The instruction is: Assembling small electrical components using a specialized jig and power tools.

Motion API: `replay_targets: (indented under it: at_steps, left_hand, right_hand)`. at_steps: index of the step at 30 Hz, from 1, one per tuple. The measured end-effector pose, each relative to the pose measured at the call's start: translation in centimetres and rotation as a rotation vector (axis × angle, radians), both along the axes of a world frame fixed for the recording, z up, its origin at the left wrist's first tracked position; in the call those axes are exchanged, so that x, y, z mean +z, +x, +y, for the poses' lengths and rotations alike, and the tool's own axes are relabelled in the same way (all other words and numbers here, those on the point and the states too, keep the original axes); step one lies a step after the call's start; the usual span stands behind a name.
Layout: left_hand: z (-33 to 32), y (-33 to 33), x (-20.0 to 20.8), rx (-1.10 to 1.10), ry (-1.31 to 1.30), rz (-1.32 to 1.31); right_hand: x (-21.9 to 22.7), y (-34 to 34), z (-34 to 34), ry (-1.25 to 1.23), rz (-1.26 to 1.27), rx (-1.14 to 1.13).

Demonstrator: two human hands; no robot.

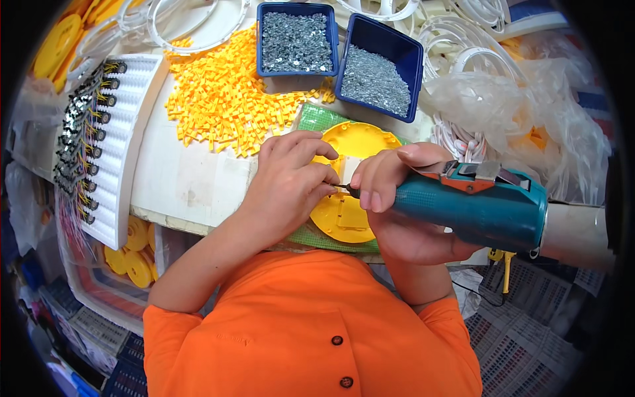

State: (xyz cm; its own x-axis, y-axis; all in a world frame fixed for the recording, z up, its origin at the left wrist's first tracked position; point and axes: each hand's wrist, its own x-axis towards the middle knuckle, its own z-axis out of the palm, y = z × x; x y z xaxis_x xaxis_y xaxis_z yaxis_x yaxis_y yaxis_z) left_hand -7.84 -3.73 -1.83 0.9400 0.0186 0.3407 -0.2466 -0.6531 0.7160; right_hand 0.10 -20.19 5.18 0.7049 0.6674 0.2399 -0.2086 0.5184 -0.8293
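Observation:
My right hand is wrapped round a teal electric screwdriver, held sideways with its thin bit pointing left. Under both hands lies a round yellow plastic housing on a green mat. My left hand has its thumb and fingertips pinched together at the tip of the bit, over the housing. Whatever sits in that pinch is too small to make out. A pale piece inside the housing shows between the two hands, partly hidden by them.
A heap of small yellow plastic pieces lies beyond my left hand. Two blue bins hold small metal parts and screws. On the left stands a white ribbed tray of wired components; at right are clear plastic bags and white rings.

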Motion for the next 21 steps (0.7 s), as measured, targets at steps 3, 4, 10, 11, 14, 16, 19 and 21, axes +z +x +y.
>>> replay_targets:
  at_steps: [3,4,10,11,14,16,19,21]
  left_hand:
    - [0.3,0.1,-0.1,-0.051,-0.013,-0.002]
    - [0.4,0.1,-0.1,-0.045,-0.013,0.0]
    - [2.3,0.1,1.5,-0.138,0.123,0.04]
    - [2.9,-0.1,1.6,-0.208,0.187,0.071]
    - [3.3,-0.6,1.3,-0.291,0.29,0.104]
    - [3.3,-0.9,1.1,-0.3,0.329,0.108]
    - [3.3,-0.7,0.9,-0.289,0.317,0.072]
    - [3.2,-0.8,0.9,-0.296,0.333,0.078]
  right_hand:
    - [-0.5,0.2,-0.2,-0.001,-0.014,0.023]
    - [-0.7,0.3,-0.3,-0.002,-0.012,0.029]
    - [-2.3,0.3,-1.1,0.101,-0.006,0.075]
    - [-2.5,0.2,-1.1,0.109,-0.014,0.049]
    - [-2.3,-0.5,-0.4,0.06,-0.02,-0.049]
    - [-2.4,-0.7,-0.1,0.004,-0.017,-0.119]
    - [-2.7,-0.7,0.2,0.017,-0.073,-0.115]
    - [-2.7,-0.9,0.3,0.007,-0.037,-0.126]
